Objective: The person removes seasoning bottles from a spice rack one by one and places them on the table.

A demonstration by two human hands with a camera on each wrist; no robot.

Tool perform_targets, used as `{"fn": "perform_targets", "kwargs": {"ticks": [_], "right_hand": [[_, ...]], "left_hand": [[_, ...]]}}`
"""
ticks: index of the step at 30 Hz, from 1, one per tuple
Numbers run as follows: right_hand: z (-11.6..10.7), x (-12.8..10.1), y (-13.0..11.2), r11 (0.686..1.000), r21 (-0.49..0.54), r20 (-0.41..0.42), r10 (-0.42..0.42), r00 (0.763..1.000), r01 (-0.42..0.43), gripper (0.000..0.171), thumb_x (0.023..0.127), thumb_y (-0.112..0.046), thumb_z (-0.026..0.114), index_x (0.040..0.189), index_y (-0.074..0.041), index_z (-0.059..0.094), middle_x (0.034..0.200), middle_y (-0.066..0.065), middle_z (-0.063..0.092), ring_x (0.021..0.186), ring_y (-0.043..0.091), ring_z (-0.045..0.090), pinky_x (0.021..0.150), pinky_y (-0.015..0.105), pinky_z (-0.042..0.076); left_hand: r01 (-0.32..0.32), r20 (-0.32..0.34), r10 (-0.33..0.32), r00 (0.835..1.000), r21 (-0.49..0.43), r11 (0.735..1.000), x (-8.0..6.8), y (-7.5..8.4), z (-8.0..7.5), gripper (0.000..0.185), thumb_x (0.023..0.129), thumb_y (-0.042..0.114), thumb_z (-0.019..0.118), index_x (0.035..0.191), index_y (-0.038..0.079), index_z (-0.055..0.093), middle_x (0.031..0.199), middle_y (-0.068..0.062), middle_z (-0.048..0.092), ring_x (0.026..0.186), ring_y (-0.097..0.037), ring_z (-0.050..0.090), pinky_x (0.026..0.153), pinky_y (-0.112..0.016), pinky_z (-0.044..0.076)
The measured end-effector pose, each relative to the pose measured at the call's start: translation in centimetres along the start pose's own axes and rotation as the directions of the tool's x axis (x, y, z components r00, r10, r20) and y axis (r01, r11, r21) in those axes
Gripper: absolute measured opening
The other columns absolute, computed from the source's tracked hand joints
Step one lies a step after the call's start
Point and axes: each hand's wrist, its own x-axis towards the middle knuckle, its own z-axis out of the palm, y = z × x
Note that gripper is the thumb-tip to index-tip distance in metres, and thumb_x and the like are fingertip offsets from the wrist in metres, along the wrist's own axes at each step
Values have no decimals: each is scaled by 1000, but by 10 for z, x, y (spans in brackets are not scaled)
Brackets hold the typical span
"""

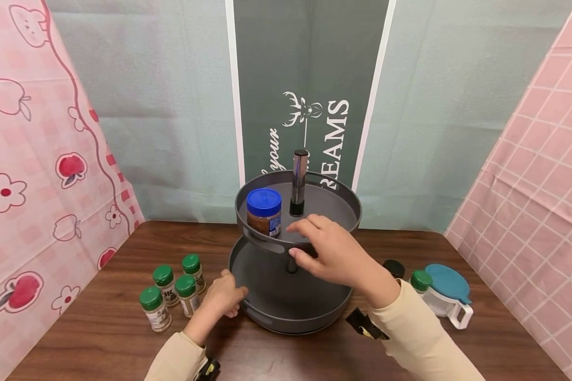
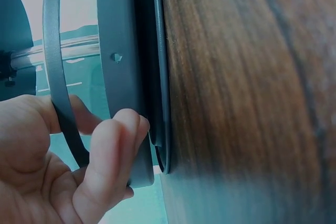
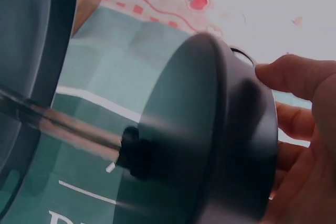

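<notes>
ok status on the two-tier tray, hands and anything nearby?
Left hand grips lower tray rim. Right hand holds upper tray rim. Blue-lidded jar sits on upper tray. Four green-capped bottles stand left, clear of the tray.

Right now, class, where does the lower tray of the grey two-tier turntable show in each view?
Head: lower tray, centre, on the table.
Left wrist: upright grey band left of centre, left hand gripping its rim.
Right wrist: upper left edge.
Shared landmark: the metal centre pole.
</notes>
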Motion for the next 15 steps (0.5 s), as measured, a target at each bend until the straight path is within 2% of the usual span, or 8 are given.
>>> {"fn": "perform_targets", "kwargs": {"ticks": [6,15], "right_hand": [[12,0,-7,998,-63,-63,-25,998,21,16,83,-12,69,98,-9,64,85,-2,57,70,12,51,59,29,44],[16,-1,-8,995,-89,-111,-55,992,45,13,82,-10,69,94,-10,64,84,-2,57,69,13,51,58,30,43]], "left_hand": [[-6,9,6,1000,9,1000,-1,-1,-1,65,86,15,58,127,-21,23,53,-13,53,38,-18,55,40,-32,47],[-8,4,8,1000,15,1000,0,-1,-1,58,85,14,58,121,-20,28,53,-13,53,39,-18,55,40,-31,47]]}}
